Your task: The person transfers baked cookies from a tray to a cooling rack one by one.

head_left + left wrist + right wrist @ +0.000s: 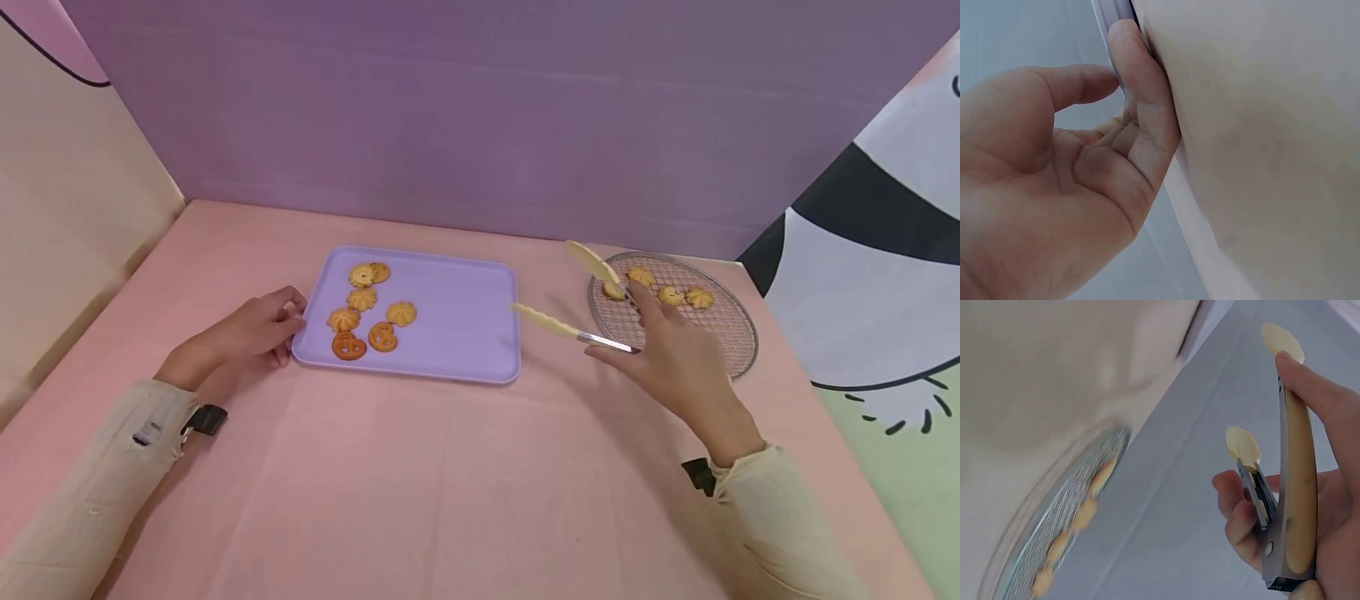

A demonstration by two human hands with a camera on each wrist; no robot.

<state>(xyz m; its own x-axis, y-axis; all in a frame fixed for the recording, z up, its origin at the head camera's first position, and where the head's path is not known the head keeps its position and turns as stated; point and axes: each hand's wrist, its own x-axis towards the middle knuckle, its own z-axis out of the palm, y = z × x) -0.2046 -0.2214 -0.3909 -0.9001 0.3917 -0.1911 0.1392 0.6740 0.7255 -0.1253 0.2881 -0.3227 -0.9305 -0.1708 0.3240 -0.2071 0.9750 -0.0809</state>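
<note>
A pair of tongs (546, 322) with cream tips is in my right hand (686, 367), its two arms spread with nothing between them. In the right wrist view, my fingers and thumb wrap the tongs' cream-backed metal handle (1298, 481). Below and beyond that hand lies a round wire rack (731, 350) with several piped cookies (700, 298) on it. My left hand (251, 329) pinches the left rim of a lavender tray (465, 317). Toward the tray's left side sit several flower-shaped cookies (401, 313) and two pretzel-shaped ones (349, 345).
Pink cloth (420, 483) covers the table under the tray and rack. A purple wall (450, 117) rises right behind them. At the right stands a panel with a black-and-white drawing (877, 292), and a beige panel (67, 183) is at the left.
</note>
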